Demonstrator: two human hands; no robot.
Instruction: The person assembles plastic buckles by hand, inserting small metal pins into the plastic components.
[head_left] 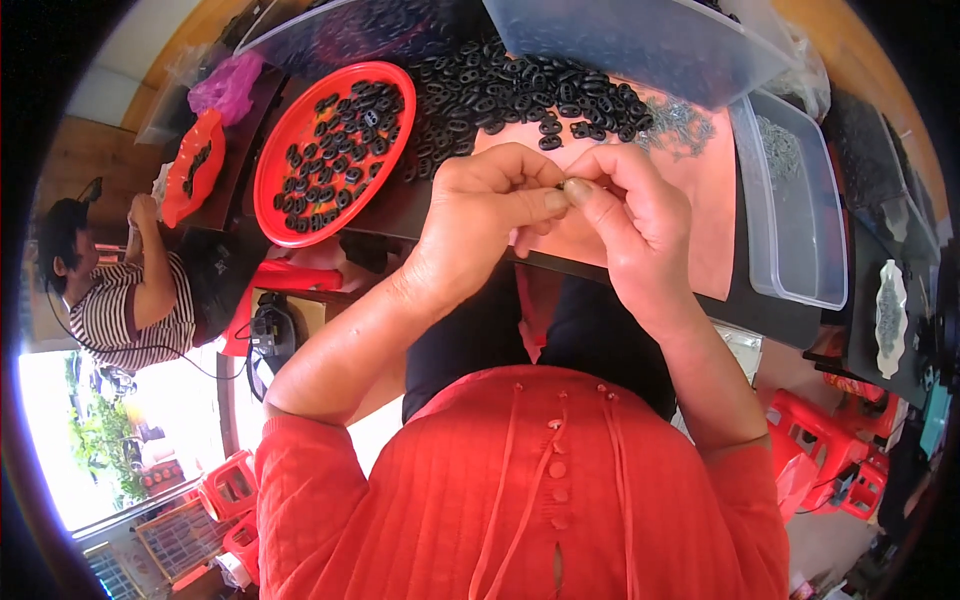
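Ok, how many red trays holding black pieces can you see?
2: a big round red tray left of the hands, and a smaller red tray further left near another person. Others may be hidden.

Dark worktable [770,305], red plastic stools [815,445] on the floor, bright daylight from an open doorway [60,440] at left.

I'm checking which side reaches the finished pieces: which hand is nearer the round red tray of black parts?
Left. The left hand sits just right of the red tray, close to its rim. The right hand is farther right, beyond the left hand, nearer the clear tub.
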